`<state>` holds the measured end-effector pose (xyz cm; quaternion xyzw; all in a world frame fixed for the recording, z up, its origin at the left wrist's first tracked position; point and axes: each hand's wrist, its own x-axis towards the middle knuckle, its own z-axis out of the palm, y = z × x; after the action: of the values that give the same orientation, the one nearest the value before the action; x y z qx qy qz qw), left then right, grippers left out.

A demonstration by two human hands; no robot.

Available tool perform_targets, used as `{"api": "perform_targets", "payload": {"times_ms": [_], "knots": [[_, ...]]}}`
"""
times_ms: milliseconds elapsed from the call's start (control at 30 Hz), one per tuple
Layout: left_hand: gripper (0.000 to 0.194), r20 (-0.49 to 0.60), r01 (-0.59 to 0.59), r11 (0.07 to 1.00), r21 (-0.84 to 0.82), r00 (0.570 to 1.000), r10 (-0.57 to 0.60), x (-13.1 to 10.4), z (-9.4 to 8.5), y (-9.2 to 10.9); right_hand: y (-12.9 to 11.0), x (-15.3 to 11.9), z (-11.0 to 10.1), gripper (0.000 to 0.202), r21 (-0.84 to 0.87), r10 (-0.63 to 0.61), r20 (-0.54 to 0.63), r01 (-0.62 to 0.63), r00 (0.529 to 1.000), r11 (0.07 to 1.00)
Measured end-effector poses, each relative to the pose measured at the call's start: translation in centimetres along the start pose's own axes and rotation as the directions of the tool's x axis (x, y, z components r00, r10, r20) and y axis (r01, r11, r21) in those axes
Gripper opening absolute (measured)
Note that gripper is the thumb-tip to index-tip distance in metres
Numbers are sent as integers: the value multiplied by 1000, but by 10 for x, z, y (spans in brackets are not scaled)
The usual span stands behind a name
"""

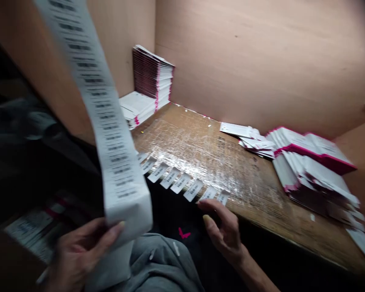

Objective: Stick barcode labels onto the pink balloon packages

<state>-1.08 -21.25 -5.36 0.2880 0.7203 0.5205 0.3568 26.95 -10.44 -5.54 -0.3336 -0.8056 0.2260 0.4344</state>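
Observation:
My left hand [79,253] grips the lower end of a long white strip of barcode labels [100,109] that runs up and out of the top left of the view. My right hand [223,231] hovers at the front edge of the wooden table [261,198], fingers apart, its tips touching or almost touching the last of several small barcode labels [182,182] stuck in a row along that edge and hanging over it.
A tall stack of white and pink envelopes [153,77] stands in the back corner, with a lower stack [136,107] in front of it. More lie fanned out at the right [310,166]. Wooden walls enclose the table. Grey trousers [158,263] show below.

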Motion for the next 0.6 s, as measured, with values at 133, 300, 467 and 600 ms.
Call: {"api": "perform_targets", "payload": {"times_ms": [133,300,467,600], "knots": [[33,251,-25,997,-66,967,41,-6,8,18,-43,21,88,47,594,260,230,-347,938,726],[33,272,26,979,-204,962,31,5,6,18,-43,31,113,55,350,175,195,-235,965,907],[30,221,-33,992,-119,973,59,8,6,15,-47,67,96,25,-165,-404,247,449,881,878],[27,234,-12,993,-117,971,40,6,3,22,-60,96,95,14,-85,-590,513,721,623,688]]}}
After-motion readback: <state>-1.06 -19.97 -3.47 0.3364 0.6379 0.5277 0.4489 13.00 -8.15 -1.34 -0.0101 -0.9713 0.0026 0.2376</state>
